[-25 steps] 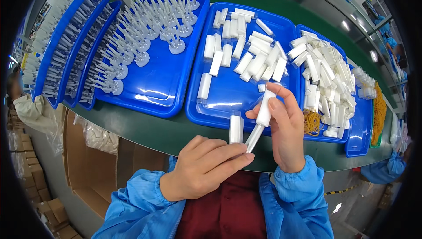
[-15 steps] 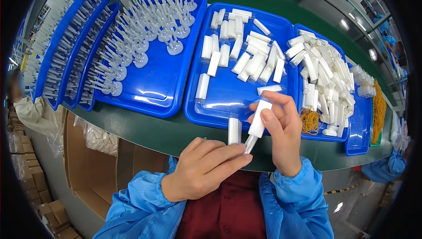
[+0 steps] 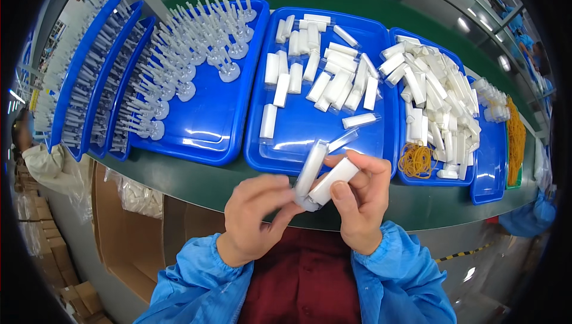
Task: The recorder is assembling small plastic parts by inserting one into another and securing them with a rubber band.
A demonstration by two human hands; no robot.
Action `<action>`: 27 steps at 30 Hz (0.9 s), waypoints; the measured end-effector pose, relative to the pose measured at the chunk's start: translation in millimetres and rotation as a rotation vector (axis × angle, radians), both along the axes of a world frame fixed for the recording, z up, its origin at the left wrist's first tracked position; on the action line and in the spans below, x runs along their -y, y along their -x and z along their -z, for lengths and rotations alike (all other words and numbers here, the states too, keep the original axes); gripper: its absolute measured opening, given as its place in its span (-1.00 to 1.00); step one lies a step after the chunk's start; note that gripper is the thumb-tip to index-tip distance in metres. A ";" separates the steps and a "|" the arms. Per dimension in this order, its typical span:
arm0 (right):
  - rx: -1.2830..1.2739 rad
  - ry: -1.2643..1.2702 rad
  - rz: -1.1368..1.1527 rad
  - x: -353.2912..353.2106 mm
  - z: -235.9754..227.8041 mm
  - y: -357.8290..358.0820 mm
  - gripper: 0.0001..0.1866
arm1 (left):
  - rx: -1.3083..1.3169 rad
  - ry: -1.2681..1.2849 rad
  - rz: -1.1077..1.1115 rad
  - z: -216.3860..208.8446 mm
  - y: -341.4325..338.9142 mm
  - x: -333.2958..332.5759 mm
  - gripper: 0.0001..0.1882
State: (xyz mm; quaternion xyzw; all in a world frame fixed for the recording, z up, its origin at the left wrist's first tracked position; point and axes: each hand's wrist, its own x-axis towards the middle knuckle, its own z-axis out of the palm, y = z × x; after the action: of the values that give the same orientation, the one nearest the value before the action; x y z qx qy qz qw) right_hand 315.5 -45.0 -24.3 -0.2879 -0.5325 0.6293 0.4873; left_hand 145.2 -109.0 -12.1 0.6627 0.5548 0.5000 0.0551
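Before the middle blue tray (image 3: 304, 122), the right hand (image 3: 364, 209) pinches a white block (image 3: 335, 179), tilted further now; the left hand's (image 3: 250, 216) hold is unclear.

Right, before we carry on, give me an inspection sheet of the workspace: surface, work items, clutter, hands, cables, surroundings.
Surface: green table bearing blue trays.
Work items: a white piece and a second white piece side by side between the hands, a translucent base at their lower ends; stemmed bases stand in trays at left.
Clutter: tangled orange-yellow bands beside heaped white pieces.
Left hand: at the translucent base, fingers blurred, grip unclear.
Right hand: pinching the first white piece.
Cables: nothing seen.
Surroundings: open cardboard box below the table's left; striped floor tape at right.
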 end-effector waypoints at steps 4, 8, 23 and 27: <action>0.161 -0.183 -0.025 -10.9 -2.9 -6.7 -0.56 | 0.991 0.461 0.380 -8.1 0.8 -1.3 -0.14; 0.587 -0.705 -0.078 -45.8 -22.1 -11.6 -0.65 | 1.122 1.022 0.543 -8.8 10.7 0.4 -0.25; 0.510 -0.083 -0.382 -122.8 -71.8 -22.1 -0.68 | 0.969 0.780 0.336 -13.1 3.2 -8.0 -0.59; 0.636 -0.535 -0.187 -214.0 -73.9 18.2 -0.63 | 0.853 0.775 0.260 -12.8 -0.4 -9.4 -0.69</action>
State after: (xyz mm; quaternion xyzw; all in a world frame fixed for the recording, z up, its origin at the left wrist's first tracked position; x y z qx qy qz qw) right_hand 297.3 169.0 49.6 -0.2816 -0.8246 0.3904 0.2973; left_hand 145.6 -99.6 0.7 0.3971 0.5402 0.4722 0.5722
